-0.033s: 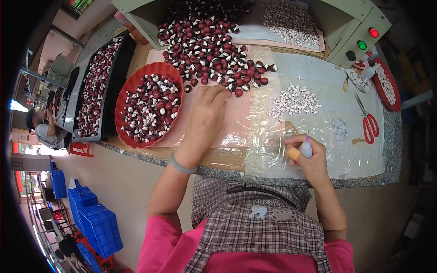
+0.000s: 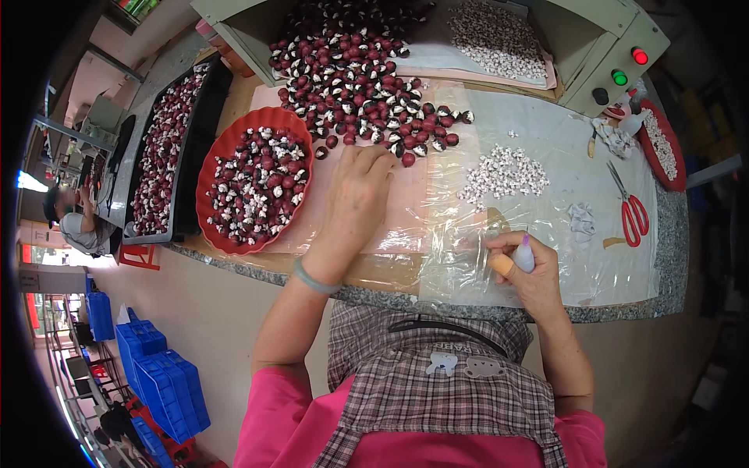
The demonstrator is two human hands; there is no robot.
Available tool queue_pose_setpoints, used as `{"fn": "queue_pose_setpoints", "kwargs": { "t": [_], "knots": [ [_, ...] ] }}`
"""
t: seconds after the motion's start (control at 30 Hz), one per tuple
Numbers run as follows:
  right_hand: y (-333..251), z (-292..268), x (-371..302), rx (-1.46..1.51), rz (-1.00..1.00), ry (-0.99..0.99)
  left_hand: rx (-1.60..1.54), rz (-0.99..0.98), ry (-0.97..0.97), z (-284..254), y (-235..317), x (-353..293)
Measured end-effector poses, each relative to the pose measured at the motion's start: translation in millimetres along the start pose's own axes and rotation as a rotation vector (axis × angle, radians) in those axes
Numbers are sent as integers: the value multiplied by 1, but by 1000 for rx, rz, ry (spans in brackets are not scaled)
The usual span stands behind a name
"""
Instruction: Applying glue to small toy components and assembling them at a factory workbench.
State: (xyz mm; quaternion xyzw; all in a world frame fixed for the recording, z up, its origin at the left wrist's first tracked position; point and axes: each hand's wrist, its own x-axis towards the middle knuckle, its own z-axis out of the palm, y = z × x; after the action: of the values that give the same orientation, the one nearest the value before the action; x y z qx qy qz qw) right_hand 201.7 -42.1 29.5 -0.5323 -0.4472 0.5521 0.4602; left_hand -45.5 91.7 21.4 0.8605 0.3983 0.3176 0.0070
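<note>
My left hand [image 2: 357, 191] is at the near edge of a heap of small round dark-red, black and white pieces [image 2: 367, 93]. Its fingers are bent and close together, fingertips turned away from me, so anything between them is hidden. My right hand [image 2: 538, 281], over the plastic-covered tabletop, is closed around a small whitish squeeze bottle [image 2: 524, 257] with a purple tip. An orange cover [image 2: 502, 265] wraps one of its digits. Beyond that hand lies a scatter of tiny white pieces [image 2: 507, 173]. Left of my left hand, a red scalloped bowl [image 2: 306, 199] holds red pieces with white bits on them.
Behind the heap stands a pale-green metal housing [image 2: 601, 70] with a tray of small pieces [image 2: 507, 47] inside. Red-handled scissors [image 2: 633, 218], crumpled paper [image 2: 581, 220] and a red dish [image 2: 677, 175] are at right. A black tray [image 2: 204, 148] stands left; blue crates [image 2: 168, 382] are on the floor.
</note>
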Motion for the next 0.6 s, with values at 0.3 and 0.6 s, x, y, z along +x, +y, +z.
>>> {"fn": "queue_pose_setpoints", "kwargs": {
  "t": [0.3, 0.6],
  "knots": [
    [-4, -6, -3, -12, 15, 24, -146, -164, -34, 1, 15, 5],
    [-3, -13, 3, 189, -39, -74, -1759, -876, -166, -12, 42, -27]
  ]
}}
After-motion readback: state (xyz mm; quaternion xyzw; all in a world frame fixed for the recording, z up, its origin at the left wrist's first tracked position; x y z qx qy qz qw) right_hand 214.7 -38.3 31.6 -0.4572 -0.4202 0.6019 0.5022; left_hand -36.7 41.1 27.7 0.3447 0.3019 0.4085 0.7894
